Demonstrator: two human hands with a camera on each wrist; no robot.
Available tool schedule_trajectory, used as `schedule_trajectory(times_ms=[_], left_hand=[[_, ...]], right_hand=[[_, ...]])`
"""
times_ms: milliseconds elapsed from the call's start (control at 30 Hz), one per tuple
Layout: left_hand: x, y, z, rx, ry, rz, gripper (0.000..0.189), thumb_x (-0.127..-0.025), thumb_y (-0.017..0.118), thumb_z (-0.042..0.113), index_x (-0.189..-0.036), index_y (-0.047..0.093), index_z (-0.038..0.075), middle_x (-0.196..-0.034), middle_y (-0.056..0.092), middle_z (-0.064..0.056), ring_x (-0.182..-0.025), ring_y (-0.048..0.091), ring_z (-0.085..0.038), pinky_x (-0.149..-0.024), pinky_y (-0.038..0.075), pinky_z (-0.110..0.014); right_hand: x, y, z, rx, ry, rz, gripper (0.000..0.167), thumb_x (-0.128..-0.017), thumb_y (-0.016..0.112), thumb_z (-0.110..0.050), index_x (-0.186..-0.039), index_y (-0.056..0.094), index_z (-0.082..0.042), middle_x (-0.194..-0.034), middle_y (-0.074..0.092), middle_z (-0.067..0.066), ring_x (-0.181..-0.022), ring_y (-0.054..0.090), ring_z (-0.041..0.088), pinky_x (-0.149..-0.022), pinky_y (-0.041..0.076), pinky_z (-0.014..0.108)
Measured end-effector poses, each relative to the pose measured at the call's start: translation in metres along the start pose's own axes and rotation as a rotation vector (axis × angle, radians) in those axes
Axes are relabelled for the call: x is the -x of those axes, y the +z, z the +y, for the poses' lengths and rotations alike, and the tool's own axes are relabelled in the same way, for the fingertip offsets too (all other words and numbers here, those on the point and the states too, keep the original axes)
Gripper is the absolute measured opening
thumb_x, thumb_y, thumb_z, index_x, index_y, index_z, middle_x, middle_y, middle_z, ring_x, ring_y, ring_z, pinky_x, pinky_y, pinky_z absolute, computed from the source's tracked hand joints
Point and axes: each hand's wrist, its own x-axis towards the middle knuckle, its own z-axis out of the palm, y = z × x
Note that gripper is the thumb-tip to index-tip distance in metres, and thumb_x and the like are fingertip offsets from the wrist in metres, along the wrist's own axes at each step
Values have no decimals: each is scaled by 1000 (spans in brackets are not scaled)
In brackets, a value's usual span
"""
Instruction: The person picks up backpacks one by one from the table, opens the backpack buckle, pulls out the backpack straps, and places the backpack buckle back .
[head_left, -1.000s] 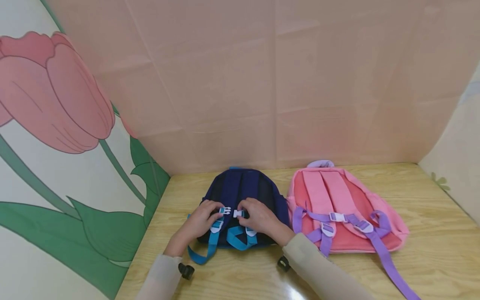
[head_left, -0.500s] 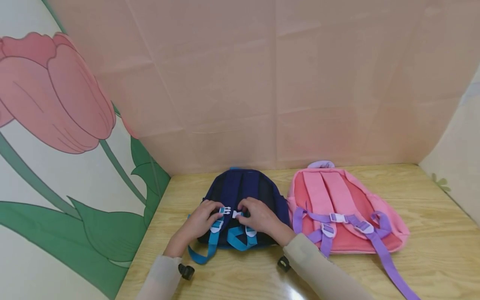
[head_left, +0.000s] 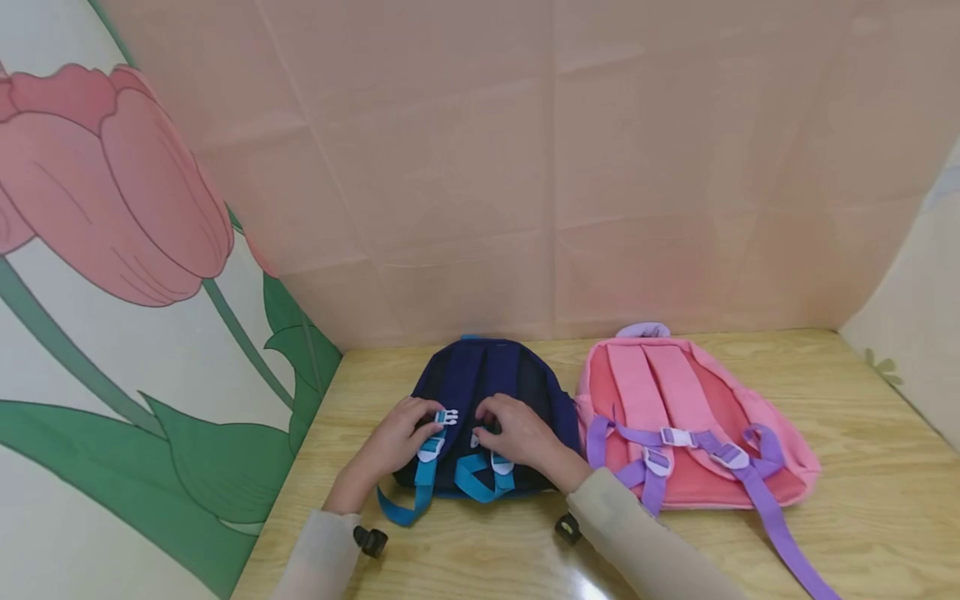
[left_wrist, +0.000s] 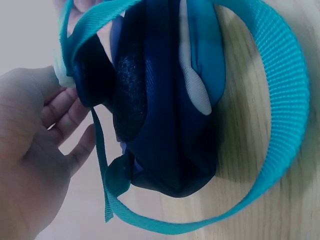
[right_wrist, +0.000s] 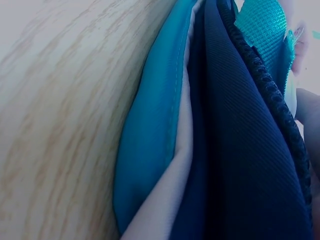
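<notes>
A navy backpack (head_left: 462, 367) lies on the wooden table with its shoulder straps upward. Thumb and fingers of my left hand (head_left: 397, 437) pinch the white pronged half of a side-release buckle (head_left: 450, 417), its prongs pointing right. Opposite it, my right hand (head_left: 517, 429) pinches the buckle's socket half (head_left: 475, 437), mostly hidden behind the fingers. A gap separates the two halves. Blue webbing (head_left: 423, 483) hangs in a loop below the left hand; the left wrist view shows this webbing (left_wrist: 290, 100) arching close by. In the right wrist view the backpack's side (right_wrist: 245, 125) hides most of that hand.
Touching the navy backpack on its right is a pink backpack (head_left: 780, 454) with purple straps and a fastened white buckle (head_left: 677, 437). One purple strap (head_left: 787, 533) trails to the table's front. A pinkish sheet (head_left: 450, 208) hangs behind the table (head_left: 885, 450).
The left hand has shifted slightly, tilting the pronged half a little upward. The socket half has turned and slipped mostly out of sight behind the right fingers.
</notes>
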Motion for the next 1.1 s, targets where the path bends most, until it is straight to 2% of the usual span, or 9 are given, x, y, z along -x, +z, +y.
schedule_trajectory(times_ms=[233, 367, 667, 900, 1100], left_hand=[[-1, 3, 1, -10, 28, -8, 24, -101, 65, 23, -122, 67, 13, -116, 68, 1, -108, 57, -16, -99, 49, -42], [-2, 4, 3, -7, 31, -10, 24, -100, 66, 22, -122, 67, 13, -116, 68, 1, -108, 57, -16, -96, 50, -41], [-6, 7, 4, -17, 90, 9, 23, -100, 66, 23, -121, 68, 13, -114, 68, 2, -108, 55, -15, -94, 50, -39], [-7, 9, 6, -17, 104, 1, 23, -100, 66, 22, -121, 68, 12, -117, 68, 0, -112, 56, -18, -98, 48, -42], [-7, 10, 11, -15, 94, -11, 24, -100, 65, 21, -122, 67, 11, -118, 68, -1, -113, 55, -19, -99, 48, -43]], right_hand=[[0, 0, -2, -21, -43, 34, 25, -90, 77, -23, -111, 70, -12, -97, 65, 1, -86, 61, 13, -78, 54, 30], [0, -1, -5, -37, -54, 38, 28, -90, 77, -22, -115, 69, -11, -99, 65, 2, -87, 62, 13, -79, 55, 30], [0, -2, -10, -49, -56, 52, 28, -91, 77, -24, -115, 69, -13, -100, 64, 0, -87, 61, 14, -77, 53, 29], [-2, 0, -10, -56, -75, 52, 26, -90, 78, -22, -113, 70, -11, -97, 64, 1, -83, 61, 16, -73, 52, 28], [-3, 2, -11, -64, -91, 47, 24, -91, 77, -19, -111, 70, -10, -94, 63, -1, -78, 58, 12, -69, 49, 25]])
